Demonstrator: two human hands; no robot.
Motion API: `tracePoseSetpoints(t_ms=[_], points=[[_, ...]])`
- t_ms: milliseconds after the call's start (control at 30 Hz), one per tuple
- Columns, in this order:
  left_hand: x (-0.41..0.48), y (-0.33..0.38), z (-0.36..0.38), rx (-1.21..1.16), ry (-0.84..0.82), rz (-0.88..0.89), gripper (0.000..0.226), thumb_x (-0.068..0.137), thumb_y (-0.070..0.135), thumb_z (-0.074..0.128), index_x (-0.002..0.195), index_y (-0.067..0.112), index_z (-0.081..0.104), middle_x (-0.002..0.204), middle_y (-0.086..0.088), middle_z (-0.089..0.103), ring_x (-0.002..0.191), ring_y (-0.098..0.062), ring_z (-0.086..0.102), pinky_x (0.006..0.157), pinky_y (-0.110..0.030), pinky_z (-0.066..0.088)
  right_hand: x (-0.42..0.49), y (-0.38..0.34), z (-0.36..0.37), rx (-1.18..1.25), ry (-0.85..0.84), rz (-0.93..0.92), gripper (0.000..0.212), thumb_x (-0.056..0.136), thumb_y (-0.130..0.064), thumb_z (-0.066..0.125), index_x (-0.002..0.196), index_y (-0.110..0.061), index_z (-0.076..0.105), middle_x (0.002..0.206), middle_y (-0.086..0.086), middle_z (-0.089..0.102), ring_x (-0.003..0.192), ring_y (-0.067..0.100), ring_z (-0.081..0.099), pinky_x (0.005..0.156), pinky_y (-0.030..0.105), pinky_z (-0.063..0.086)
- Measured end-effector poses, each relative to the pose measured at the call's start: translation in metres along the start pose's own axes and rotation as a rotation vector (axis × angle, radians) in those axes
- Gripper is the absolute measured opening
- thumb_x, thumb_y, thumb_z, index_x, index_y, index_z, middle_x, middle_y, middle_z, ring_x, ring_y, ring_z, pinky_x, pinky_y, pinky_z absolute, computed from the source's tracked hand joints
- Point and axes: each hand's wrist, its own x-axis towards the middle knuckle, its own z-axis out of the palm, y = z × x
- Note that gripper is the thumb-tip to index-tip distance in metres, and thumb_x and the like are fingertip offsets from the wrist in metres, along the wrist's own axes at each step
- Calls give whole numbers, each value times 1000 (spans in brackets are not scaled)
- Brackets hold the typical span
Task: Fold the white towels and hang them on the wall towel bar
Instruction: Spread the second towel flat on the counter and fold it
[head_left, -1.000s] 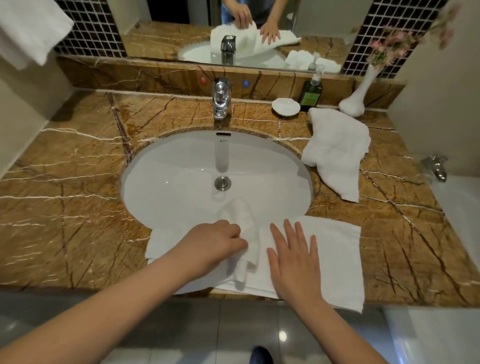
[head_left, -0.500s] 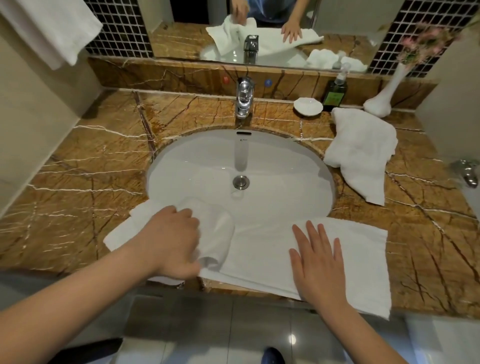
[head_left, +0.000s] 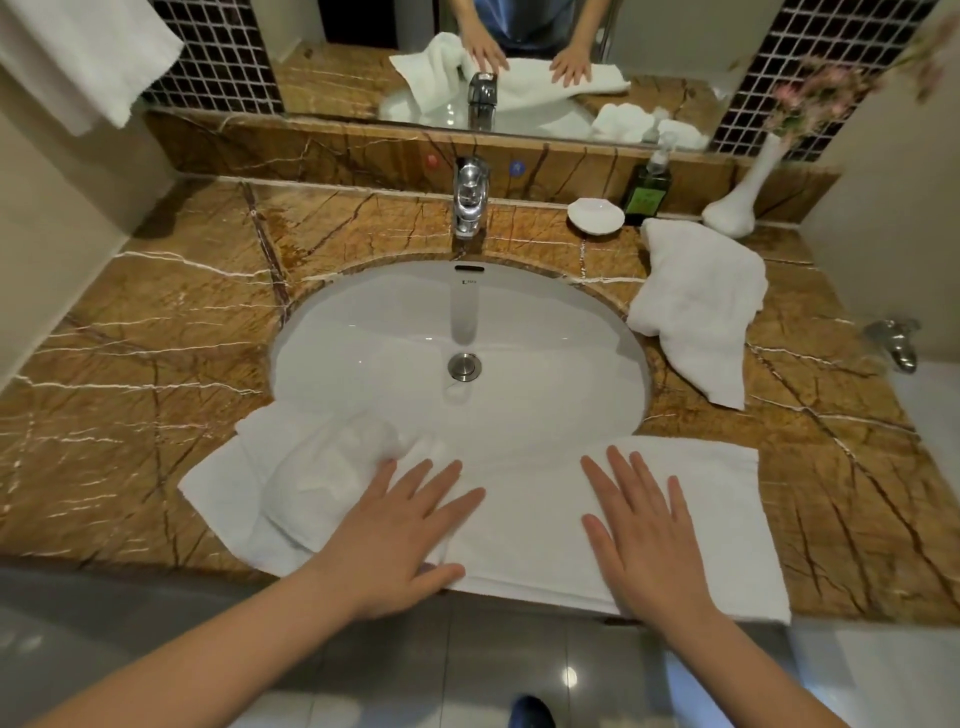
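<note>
A white towel (head_left: 524, 525) lies spread along the front edge of the brown marble worktop (head_left: 130, 364), its middle section spanning the near rim of the white sink (head_left: 363, 332). The left hand (head_left: 400, 530) rests flat on the towel left of centre, fingers (head_left: 447, 506) extended and splayed, grasping nothing. Just left of this hand, the towel's left end is bunched into a loose fold. The right hand (head_left: 644, 530) rests flat on the towel's right half, fingers likewise extended and released. A second white towel (head_left: 696, 306) lies crumpled on the worktop right of the sink. A third towel (head_left: 88, 57) hangs at the upper left.
</note>
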Motion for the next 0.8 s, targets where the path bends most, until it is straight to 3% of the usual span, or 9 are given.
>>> tracePoseSetpoints(t_ms=[100,267,400,467,533,600,667,733,800], points=[[-11,9,4,-28,29,-20,70,84,66,41,145,33,33,152,-2,36,133,-27,43,106,-46,19,2,10,-3,-26,-19,-9,58,98,-52,8,151,-34,20,159,-3,18,147,18,12,117,44,4],[-20,27,13,-40,59,16,69,83,67,40,144,34,36,153,-2,34,136,-27,38,102,-48,22,3,44,-12,-44,-37,35,60,95,-58,0,151,-39,10,160,-6,11,147,15,2,119,46,4],[-16,30,3,-133,84,1,64,88,67,32,146,39,28,154,1,31,139,-23,34,114,-45,24,2,43,-18,-42,-70,84,63,92,-59,-3,151,-40,7,161,-5,8,147,14,-2,119,49,5],[-12,22,-8,-329,162,19,56,94,56,30,147,39,23,156,3,26,142,-19,26,114,-36,16,3,27,-24,2,-71,140,68,89,-59,-2,152,-37,9,161,-3,5,148,16,-3,118,49,1],[-14,5,-14,-431,319,-20,47,96,40,33,142,31,35,146,-1,44,133,-21,42,111,-34,32,6,1,-30,76,-36,150,69,89,-56,3,152,-31,15,161,0,9,148,17,2,117,48,0],[-20,-20,-14,-437,491,-146,44,94,30,35,137,23,42,136,-7,54,123,-24,50,103,-40,43,10,-33,-32,160,7,75,65,92,-51,10,151,-27,23,159,1,17,147,17,8,117,45,3],[-28,-42,-8,-436,548,-322,46,96,30,32,139,17,41,140,-10,48,128,-25,44,106,-38,35,14,-67,-25,209,-8,-17,61,94,-47,13,150,-27,26,159,-1,20,147,15,9,117,41,1],[-35,-61,4,-459,446,-471,53,99,40,25,147,18,27,152,-8,32,139,-24,30,112,-33,22,16,-92,-12,204,-45,-56,58,95,-46,15,149,-28,25,158,-2,22,147,15,12,119,40,-1],[-42,-74,18,-428,281,-492,66,94,57,16,151,23,12,159,-2,15,146,-17,13,115,-29,8,15,-106,0,128,-56,-56,56,97,-45,19,148,-26,31,154,2,32,144,20,25,117,45,6]])
